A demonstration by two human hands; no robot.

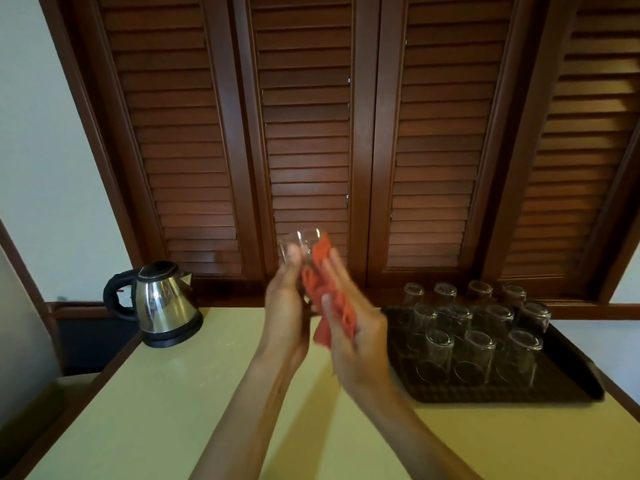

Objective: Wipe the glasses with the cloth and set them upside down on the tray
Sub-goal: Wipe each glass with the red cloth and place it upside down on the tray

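My left hand (285, 306) grips a clear glass (300, 245) raised above the table's middle, its mouth pointing up and away. An orange-red cloth (323, 289) lies against the glass's right side, and my right hand (353, 327) holds it there with the fingers wrapped over it. Both hands are motion-blurred. To the right, a dark woven tray (450, 396) carries several clear glasses (474, 355) standing upside down in rows.
A steel electric kettle (162, 303) with a black handle stands at the table's back left. The pale yellow tabletop (173, 410) has a wooden edge. Dark louvred wooden shutters (311, 133) rise right behind the table and tray.
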